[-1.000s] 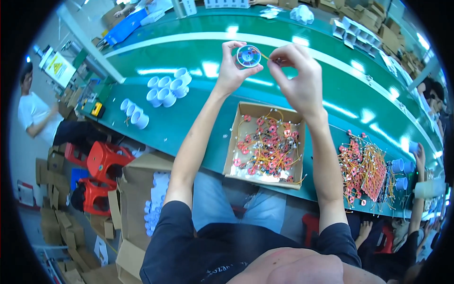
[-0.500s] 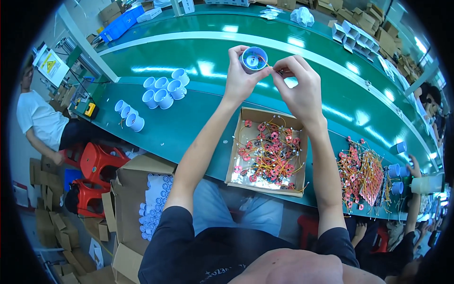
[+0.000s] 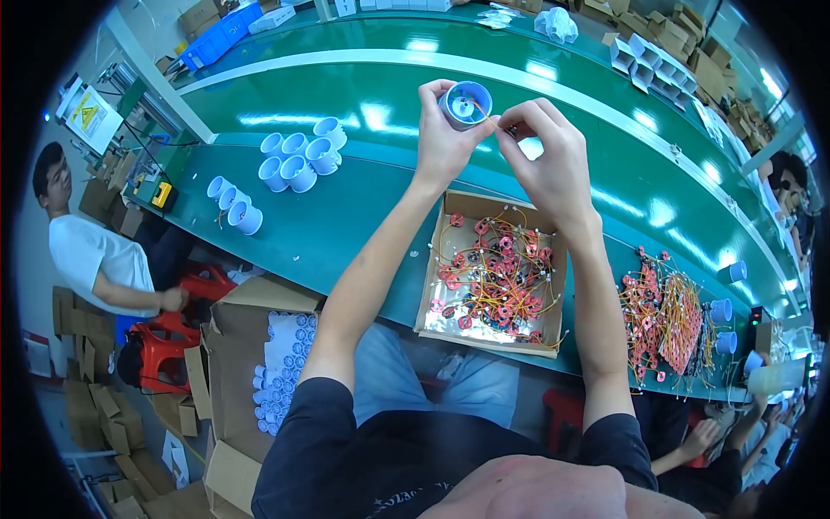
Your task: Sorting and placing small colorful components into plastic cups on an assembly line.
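Head view. Pale-blue cylindrical plastic cup [image 3: 468, 100]: raised above green desk [image 3: 346, 246], open end toward camera. Left-hand grip [image 3: 444, 143]: clasped around cup wall. Right-hand grip [image 3: 546, 147]: thumb and fingertips pinching thin orange wire lead [image 3: 482, 114], which runs out of cup; lead end hidden by fingers. Progress, judged: held cup part-done, lead not yet wholly inside. Grouped pale-blue cups [image 3: 298, 173] stand on desk, left; contents mostly unclear. Left to handle, apparently: red wired discs [image 3: 493, 285] in shallow brown cardboard tray [image 3: 425, 298].
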Motion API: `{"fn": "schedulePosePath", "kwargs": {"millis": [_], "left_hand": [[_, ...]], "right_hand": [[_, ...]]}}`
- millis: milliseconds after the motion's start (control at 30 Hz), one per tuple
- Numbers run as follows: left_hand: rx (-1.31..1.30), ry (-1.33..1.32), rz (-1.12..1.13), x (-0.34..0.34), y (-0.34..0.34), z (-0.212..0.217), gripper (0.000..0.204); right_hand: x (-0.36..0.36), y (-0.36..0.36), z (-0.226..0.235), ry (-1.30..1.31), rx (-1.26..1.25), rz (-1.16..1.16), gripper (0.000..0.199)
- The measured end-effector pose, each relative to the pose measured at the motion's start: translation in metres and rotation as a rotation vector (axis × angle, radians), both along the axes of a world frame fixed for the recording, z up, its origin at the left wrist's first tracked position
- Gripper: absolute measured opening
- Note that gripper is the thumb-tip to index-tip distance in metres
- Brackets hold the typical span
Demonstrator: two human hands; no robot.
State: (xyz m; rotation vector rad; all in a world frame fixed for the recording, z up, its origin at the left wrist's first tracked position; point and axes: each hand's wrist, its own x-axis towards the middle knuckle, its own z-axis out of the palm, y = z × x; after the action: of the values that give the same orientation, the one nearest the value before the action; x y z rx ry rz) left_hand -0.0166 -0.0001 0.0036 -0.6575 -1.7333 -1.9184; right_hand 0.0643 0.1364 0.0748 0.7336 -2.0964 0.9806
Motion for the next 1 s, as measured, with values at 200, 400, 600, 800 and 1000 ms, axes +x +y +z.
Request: {"fn": "schedulePosePath", "kwargs": {"millis": [200, 400, 600, 800, 1000], "left_hand": [[0.105, -0.002, -0.256, 0.007, 0.01, 0.002, 0.062], [0.518, -0.255, -0.794, 0.014, -0.004, 0.011, 0.046], [0.514, -0.284, -0.759, 0.01, 0.001, 0.009, 0.04], [0.607, -0.38, -0.75, 0.014, 0.005, 0.006, 0.039], [0.641, -0.454, -0.916, 0.004, 0.008, -0.009, 0.043]], "right_hand": [[-0.007, 0.006, -0.008, -0.06, 0.014, -0.095, 0.012], [-0.01, 0.01, -0.009, -0.214, -0.196, -0.056, 0.017], [-0.013, 0.013, -0.011, -0.188, -0.184, -0.017, 0.024], [-0.002, 0.007, -0.006, -0.141, 0.023, -0.16, 0.024], [-0.007, 0.008, -0.013, -0.01, 0.069, -0.259, 0.022]]}}
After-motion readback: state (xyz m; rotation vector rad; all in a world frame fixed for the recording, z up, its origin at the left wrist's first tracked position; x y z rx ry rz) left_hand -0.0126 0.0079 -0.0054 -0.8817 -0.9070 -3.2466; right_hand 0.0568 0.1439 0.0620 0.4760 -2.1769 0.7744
